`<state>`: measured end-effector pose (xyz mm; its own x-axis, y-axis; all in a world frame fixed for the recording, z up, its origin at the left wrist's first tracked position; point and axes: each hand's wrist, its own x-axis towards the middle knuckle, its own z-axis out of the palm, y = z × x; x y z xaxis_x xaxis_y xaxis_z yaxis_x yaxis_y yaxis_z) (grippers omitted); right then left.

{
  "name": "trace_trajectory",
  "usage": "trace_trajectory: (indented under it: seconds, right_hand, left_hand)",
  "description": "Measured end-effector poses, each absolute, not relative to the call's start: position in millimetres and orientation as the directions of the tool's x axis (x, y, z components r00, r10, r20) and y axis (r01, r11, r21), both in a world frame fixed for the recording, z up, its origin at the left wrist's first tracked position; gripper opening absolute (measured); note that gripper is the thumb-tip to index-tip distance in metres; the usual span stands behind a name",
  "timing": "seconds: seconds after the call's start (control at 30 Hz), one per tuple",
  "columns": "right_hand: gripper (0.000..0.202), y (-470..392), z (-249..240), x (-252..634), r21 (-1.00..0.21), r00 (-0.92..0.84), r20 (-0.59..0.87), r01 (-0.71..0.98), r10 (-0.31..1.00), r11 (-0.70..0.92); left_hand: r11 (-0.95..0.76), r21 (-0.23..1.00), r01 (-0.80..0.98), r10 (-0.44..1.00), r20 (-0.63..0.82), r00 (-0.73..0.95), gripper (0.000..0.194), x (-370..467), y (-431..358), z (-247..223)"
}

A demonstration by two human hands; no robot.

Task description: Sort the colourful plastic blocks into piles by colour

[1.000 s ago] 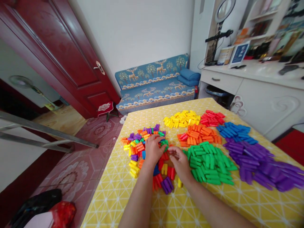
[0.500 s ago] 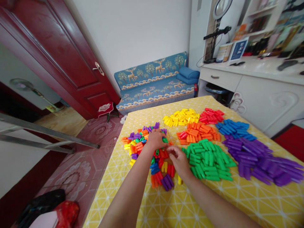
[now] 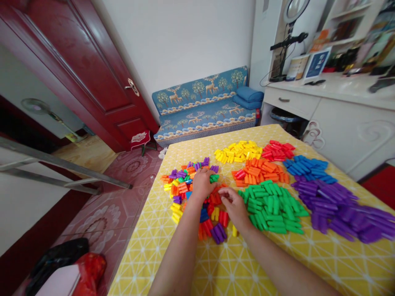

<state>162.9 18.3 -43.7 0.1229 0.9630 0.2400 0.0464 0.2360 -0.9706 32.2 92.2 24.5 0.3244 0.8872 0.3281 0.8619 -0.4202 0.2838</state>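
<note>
My left hand point(image 3: 203, 185) lies over a mixed pile of small tube-like plastic pieces point(image 3: 182, 187) in several colours. Its fingers reach into the pile and its thumb is spread away, beside green pieces point(image 3: 214, 178); some fingertips are hidden. At the pile's right edge is my right hand point(image 3: 233, 203), its fingers bent and its thumb apart from them. Nothing shows in its grasp. Its fingertips are close to red-orange pieces point(image 3: 214, 198). Just right of this hand lies a heap of green pieces point(image 3: 273, 205).
Separate heaps of yellow point(image 3: 239, 152), red point(image 3: 277, 150), orange point(image 3: 262, 171), blue point(image 3: 310, 167) and purple pieces point(image 3: 336, 205) lie on the patterned yellow tablecloth point(image 3: 148, 250). A blue sofa point(image 3: 200, 105) stands beyond the table, a white cabinet point(image 3: 348, 131) to the right.
The view has shifted slightly, moving the scene a little to the right. My left hand has shifted slightly within the pile, and more of the green pieces by its thumb show. My right hand remains nearly in place.
</note>
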Motion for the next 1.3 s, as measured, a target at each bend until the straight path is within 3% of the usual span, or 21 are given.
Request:
trace_trajectory:
  seconds: [0.2, 0.53, 0.63, 0.83, 1.03, 1.3]
  right_hand:
    - [0.037, 18.7, -44.1, 162.3, -0.983, 0.153, 0.182, 0.034, 0.971, 0.179]
    - [0.079, 22.0, -32.7, 161.1, -0.949, -0.109, 0.221, 0.205, 0.969, 0.240]
    - [0.073, 26.3, -35.5, 161.3, -0.935, -0.124, 0.269, 0.205, 0.955, 0.290]
    - [0.040, 26.1, -41.8, 160.1, -0.952, -0.033, 0.247, 0.176, 0.968, 0.249]
    - [0.050, 24.0, -37.1, 159.6, -0.920, -0.068, 0.304, 0.239, 0.950, 0.311]
    - [0.025, 22.0, -37.1, 156.3, -0.922, 0.015, 0.264, 0.296, 0.964, 0.248]
  left_hand:
    - [-0.432, 0.471, 0.769, 0.881, 0.404, 0.248, 0.037, 23.6, 71.0, 10.9]
    - [-0.401, 0.532, 0.745, 0.906, 0.351, 0.236, 0.045, 19.2, 58.2, 7.3]
    - [-0.405, 0.547, 0.732, 0.908, 0.333, 0.254, 0.042, 18.1, 55.5, 6.5]
    - [-0.347, 0.685, 0.640, 0.932, 0.329, 0.152, 0.037, 13.1, 50.4, -0.6]
    - [-0.341, 0.711, 0.615, 0.939, 0.295, 0.179, 0.036, 12.5, 50.6, -3.6]
    - [-0.343, 0.728, 0.594, 0.933, 0.339, 0.122, 0.031, 13.1, 53.8, -9.5]
